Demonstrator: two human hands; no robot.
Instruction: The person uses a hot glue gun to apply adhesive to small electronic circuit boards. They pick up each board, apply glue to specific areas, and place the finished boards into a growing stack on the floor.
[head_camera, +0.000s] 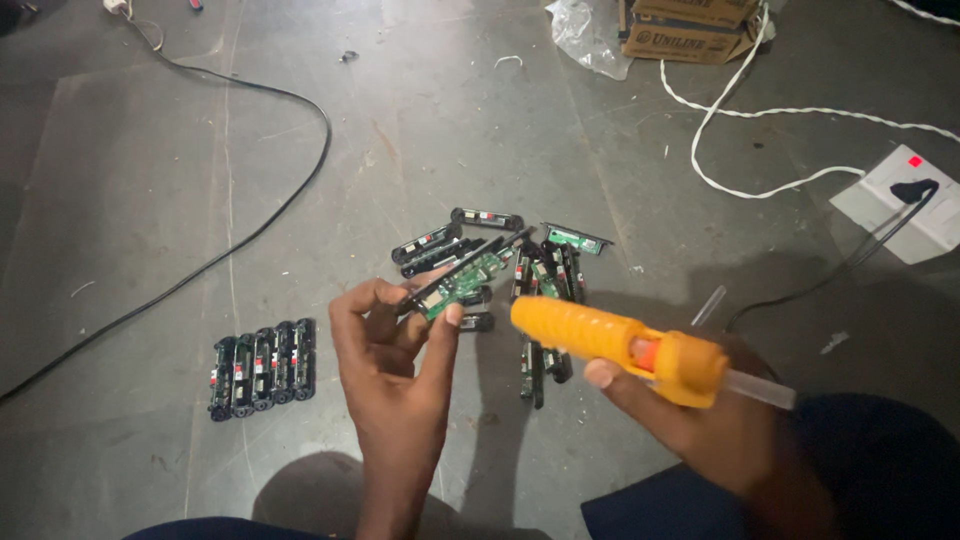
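My left hand (392, 345) pinches a narrow green circuit board in a black frame (462, 277), holding it tilted above the floor. My right hand (700, 420) grips an orange glue gun (610, 340) with a clear glue stick (760, 390) poking out its back; the gun's nozzle end points left toward the board, a short gap away. Below both hands lies a loose pile of several similar black-framed boards (545, 270) on the grey floor.
A tidy row of several black boards (262, 368) lies at the left. A black cable (250, 230) curves across the floor, a white cord (740, 110) runs to a white power strip (905, 200) at right, and a cardboard box (690, 30) with plastic wrap (585, 35) sits at the top.
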